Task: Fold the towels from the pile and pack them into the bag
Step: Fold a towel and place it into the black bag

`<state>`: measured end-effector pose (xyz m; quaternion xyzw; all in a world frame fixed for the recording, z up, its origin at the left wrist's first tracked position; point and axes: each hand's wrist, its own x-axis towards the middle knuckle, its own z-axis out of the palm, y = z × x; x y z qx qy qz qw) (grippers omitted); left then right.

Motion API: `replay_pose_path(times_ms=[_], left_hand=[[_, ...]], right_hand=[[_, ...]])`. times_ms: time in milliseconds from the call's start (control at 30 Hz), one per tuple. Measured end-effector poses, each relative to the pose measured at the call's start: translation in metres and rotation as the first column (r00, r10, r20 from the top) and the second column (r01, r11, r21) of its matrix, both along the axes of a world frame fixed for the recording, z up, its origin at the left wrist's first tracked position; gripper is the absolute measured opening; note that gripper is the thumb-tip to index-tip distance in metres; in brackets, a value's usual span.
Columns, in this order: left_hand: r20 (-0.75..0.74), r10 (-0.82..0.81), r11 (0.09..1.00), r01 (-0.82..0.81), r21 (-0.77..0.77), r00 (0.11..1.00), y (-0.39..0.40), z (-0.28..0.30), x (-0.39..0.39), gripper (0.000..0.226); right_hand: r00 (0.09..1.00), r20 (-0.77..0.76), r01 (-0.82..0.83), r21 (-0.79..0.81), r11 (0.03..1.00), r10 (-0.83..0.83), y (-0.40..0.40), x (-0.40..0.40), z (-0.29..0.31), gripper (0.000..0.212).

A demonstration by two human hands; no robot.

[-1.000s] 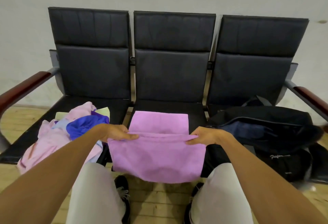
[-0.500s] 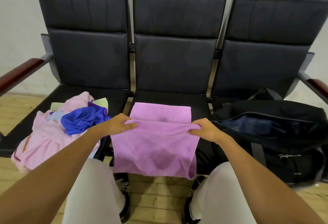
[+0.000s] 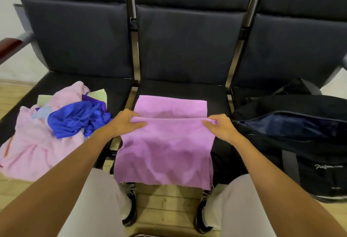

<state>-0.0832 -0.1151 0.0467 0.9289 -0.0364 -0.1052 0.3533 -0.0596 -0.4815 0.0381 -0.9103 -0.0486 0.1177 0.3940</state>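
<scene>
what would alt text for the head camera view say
Both hands, left hand and right hand, pinch a fold across a purple towel that drapes off the middle seat. A pile of pink and blue towels lies on the left seat; an unzipped black duffel bag sits on the right.

This looks like a waiting room, perhaps: a row of joined black padded seats (image 3: 187,45) stands against a plain wall (image 3: 11,21), on a wooden floor (image 3: 165,204).
</scene>
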Motion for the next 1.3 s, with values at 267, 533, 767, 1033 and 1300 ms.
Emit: replay_pose_path(times_ms=[267,533,767,1033,1300], left_hand=[[0.055,-0.016,0.995,0.011,0.096,0.998,0.007,-0.012,0.061,0.018],[0.173,0.152,0.947,-0.193,0.257,0.973,0.005,-0.025,0.124,0.024],[0.217,0.248,0.923,-0.299,0.242,0.944,0.002,-0.058,0.154,0.021],[0.139,0.176,0.895,-0.217,0.389,0.975,0.005,-0.091,0.166,0.019],[-0.018,0.203,0.944,-0.191,0.269,0.979,0.006,-0.088,0.165,0.016]], right_hand=[[0.996,0.085,0.021,-0.180,0.983,-0.006,0.001,0.056,-0.017,0.029],[0.981,0.107,0.183,-0.198,0.963,-0.164,0.014,0.116,-0.038,0.023],[0.972,0.111,0.227,-0.208,0.952,-0.207,0.017,0.153,-0.059,0.015],[0.990,0.106,0.125,-0.349,0.929,-0.094,0.021,0.164,-0.088,0.010],[0.995,0.022,0.104,-0.240,0.965,-0.102,0.025,0.146,-0.087,0.020]])
